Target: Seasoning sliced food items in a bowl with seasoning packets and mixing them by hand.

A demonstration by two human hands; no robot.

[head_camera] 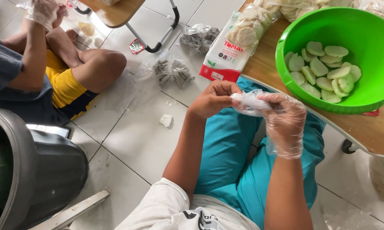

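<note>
Left hand (212, 100) and gloved right hand (284, 121) both pinching, apparently, a clear plastic glove (248, 103), green bowl (285, 42) edge near

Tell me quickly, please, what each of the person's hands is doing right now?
Left hand: bare, fingers pinched shut on a scrunched clear plastic bag.
Right hand: in a clear plastic glove, closed on the same bag.

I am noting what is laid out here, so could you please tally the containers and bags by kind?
Green bowl of pale slices: 1
Printed red-and-white bag: 1
Clear bags of dark sticks: 3
Crumpled clear bag in both hands: 1
Total: 6
</note>
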